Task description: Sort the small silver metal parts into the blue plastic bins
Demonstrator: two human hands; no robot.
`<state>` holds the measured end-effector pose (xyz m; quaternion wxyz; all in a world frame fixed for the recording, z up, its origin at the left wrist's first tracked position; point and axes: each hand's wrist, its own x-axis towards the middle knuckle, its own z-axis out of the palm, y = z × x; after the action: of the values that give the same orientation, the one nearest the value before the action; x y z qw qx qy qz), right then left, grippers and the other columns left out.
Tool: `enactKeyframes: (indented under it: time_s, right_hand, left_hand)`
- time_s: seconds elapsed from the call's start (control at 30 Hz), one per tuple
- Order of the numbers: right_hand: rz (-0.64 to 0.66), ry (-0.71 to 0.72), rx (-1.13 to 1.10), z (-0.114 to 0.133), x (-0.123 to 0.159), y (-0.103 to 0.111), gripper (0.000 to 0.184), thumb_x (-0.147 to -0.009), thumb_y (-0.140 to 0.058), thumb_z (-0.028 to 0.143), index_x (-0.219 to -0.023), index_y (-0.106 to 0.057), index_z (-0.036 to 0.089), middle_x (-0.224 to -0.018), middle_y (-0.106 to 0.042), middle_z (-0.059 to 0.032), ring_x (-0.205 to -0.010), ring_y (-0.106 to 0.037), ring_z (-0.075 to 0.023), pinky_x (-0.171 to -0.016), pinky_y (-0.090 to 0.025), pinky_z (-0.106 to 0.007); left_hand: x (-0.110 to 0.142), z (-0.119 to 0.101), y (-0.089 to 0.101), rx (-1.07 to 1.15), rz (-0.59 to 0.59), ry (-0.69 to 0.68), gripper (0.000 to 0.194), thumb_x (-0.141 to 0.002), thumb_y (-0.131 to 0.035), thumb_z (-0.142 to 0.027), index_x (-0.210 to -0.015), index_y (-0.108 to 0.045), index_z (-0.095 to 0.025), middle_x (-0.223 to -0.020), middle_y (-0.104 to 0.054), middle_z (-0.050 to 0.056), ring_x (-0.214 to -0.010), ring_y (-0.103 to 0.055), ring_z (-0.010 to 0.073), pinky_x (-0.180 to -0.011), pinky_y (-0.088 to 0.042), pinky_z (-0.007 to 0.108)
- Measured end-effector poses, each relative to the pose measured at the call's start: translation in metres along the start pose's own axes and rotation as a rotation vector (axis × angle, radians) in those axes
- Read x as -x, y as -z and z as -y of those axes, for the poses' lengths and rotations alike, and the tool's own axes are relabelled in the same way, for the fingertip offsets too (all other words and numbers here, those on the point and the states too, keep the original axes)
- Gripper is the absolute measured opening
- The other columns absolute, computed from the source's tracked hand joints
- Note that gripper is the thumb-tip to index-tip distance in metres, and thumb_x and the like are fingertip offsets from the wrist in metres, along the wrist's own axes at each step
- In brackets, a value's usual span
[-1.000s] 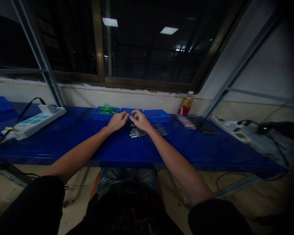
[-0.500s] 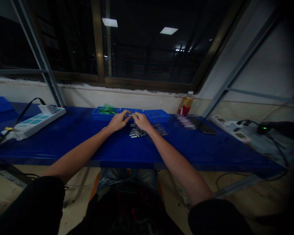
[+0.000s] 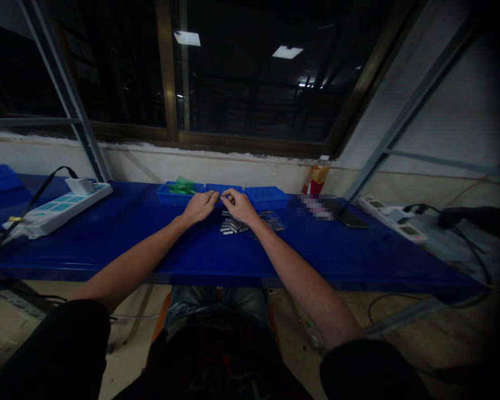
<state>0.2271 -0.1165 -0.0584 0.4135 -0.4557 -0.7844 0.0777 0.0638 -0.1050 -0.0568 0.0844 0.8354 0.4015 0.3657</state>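
Observation:
My left hand (image 3: 201,206) is closed above the blue table, its thumb and fingers pressed together. What it grips is mostly hidden by the fingers. Just beside it, my right hand (image 3: 238,207) curls with thumb and forefinger brought together at the left hand's fingertips. Anything in that pinch is too small to make out. Below the right hand lies a pile of small silvery metal cylinders (image 3: 230,225). Clear plastic bags (image 3: 274,221) lie to the right of the pile, partly behind my right wrist.
Three blue bins stand behind my hands: the left bin (image 3: 163,198) holds green plastic, and beside it are the middle bin (image 3: 224,187) and right bin (image 3: 270,200). A power strip (image 3: 62,210) lies at left. A red-and-gold bottle (image 3: 316,179) and a phone (image 3: 353,220) are at right.
The small silvery piece that showed between my fingertips is now hidden. My left fingers have closed, and my right fingers have drawn slightly back and curled.

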Motion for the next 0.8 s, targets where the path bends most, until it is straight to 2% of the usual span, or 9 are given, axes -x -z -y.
enactKeyframes:
  time_s: [0.1, 0.2, 0.37, 0.47, 0.57, 0.7, 0.8]
  right_hand:
    - [-0.03, -0.01, 0.05, -0.0007, -0.0011, 0.001, 0.027, -0.086, -0.038, 0.036, -0.078, -0.056, 0.017, -0.063, -0.054, 0.0009, -0.06, -0.048, -0.0112, -0.058, -0.033, -0.022]
    - [-0.031, -0.013, 0.092, -0.0006, -0.0019, 0.0019, 0.034, -0.089, -0.033, 0.035, -0.068, -0.053, 0.017, -0.059, -0.052, 0.0006, -0.059, -0.047, -0.0116, -0.057, -0.031, -0.023]
    - [0.003, -0.022, 0.055, 0.0012, -0.0011, 0.0014, 0.037, -0.09, -0.03, 0.037, -0.069, -0.053, 0.017, -0.059, -0.051, 0.0006, -0.06, -0.048, -0.0114, -0.058, -0.032, -0.023]
    - [-0.017, -0.009, -0.002, 0.0007, 0.0007, 0.0001, 0.025, -0.084, -0.043, 0.038, -0.091, -0.055, 0.017, -0.06, -0.05, 0.0036, -0.055, -0.047, -0.0105, -0.055, -0.033, -0.022]
    - [-0.017, 0.022, -0.042, -0.0005, 0.0017, -0.0012, 0.032, -0.077, -0.052, 0.032, -0.105, -0.051, 0.017, -0.058, -0.046, 0.0067, -0.051, -0.045, -0.0095, -0.053, -0.033, -0.021]
    - [0.024, 0.021, -0.026, -0.0009, 0.001, -0.0013, 0.02, -0.079, -0.049, 0.03, -0.094, -0.055, 0.018, -0.056, -0.047, 0.0059, -0.052, -0.045, -0.0094, -0.055, -0.033, -0.021]
    - [0.008, -0.001, 0.013, -0.0011, 0.0002, -0.0001, 0.021, -0.083, -0.043, 0.034, -0.084, -0.056, 0.017, -0.06, -0.051, 0.0032, -0.056, -0.047, -0.0101, -0.056, -0.032, -0.022]
  left_hand:
    - [0.0004, 0.0, -0.0007, 0.013, -0.021, -0.006, 0.031, -0.088, -0.038, -0.038, -0.099, -0.056, -0.016, -0.069, -0.061, 0.002, -0.06, -0.055, 0.0155, -0.057, -0.037, 0.024]
    - [0.0009, -0.0004, -0.0017, 0.036, -0.027, -0.059, 0.033, -0.085, -0.045, -0.034, -0.113, -0.049, -0.017, -0.075, -0.062, 0.001, -0.058, -0.054, 0.0135, -0.055, -0.036, 0.023]
    - [0.0002, 0.0005, -0.0024, 0.01, -0.016, -0.048, 0.026, -0.087, -0.041, -0.032, -0.105, -0.053, -0.018, -0.071, -0.062, 0.001, -0.059, -0.055, 0.0144, -0.055, -0.036, 0.023]
    - [-0.0002, 0.0005, -0.0016, -0.013, -0.03, -0.012, 0.028, -0.089, -0.035, -0.035, -0.092, -0.057, -0.017, -0.069, -0.062, 0.003, -0.061, -0.056, 0.0161, -0.057, -0.037, 0.025]
    - [-0.0004, 0.0003, -0.0006, -0.029, -0.013, -0.001, 0.037, -0.09, -0.03, -0.037, -0.076, -0.057, -0.017, -0.066, -0.061, 0.004, -0.061, -0.056, 0.0166, -0.058, -0.037, 0.026]
    - [-0.0008, 0.0018, -0.0008, -0.007, 0.023, -0.003, 0.044, -0.092, -0.025, -0.039, -0.073, -0.058, -0.016, -0.064, -0.061, 0.004, -0.062, -0.056, 0.0164, -0.059, -0.038, 0.026]
    - [-0.0007, 0.0032, -0.0019, 0.012, 0.029, 0.005, 0.04, -0.091, -0.028, -0.04, -0.083, -0.059, -0.016, -0.065, -0.061, 0.003, -0.063, -0.057, 0.0165, -0.059, -0.038, 0.025]
